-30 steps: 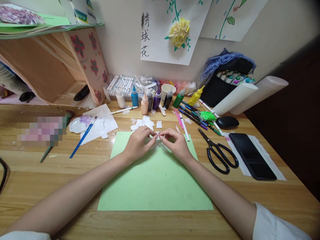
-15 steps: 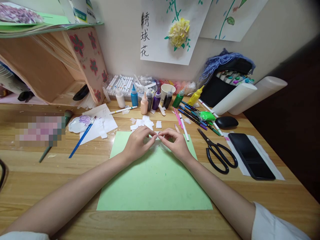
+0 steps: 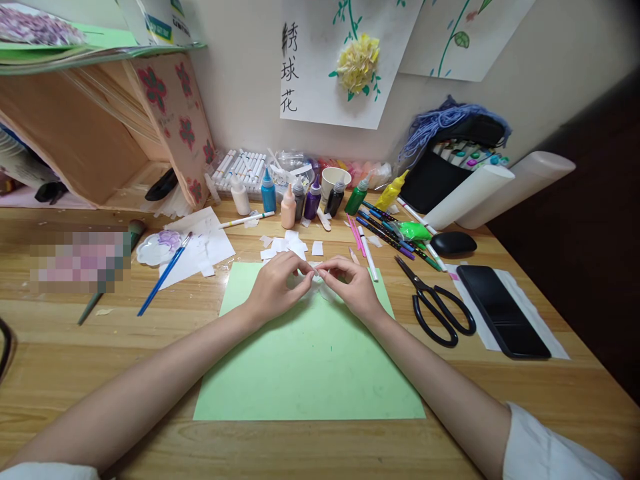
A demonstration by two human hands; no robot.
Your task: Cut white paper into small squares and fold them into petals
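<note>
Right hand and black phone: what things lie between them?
In the head view, from the right hand: green sheet, black scissors, then white paper under the phone.

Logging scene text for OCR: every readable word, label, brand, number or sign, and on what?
"绣球花": handwritten in black on the white paper sheet bearing a ruffled yellow flower; first character partly scribbled over.
Too blurred to read: printing on the white container with green band.
Too blurred: possible writing on the peach panel with painted flowers.
</note>
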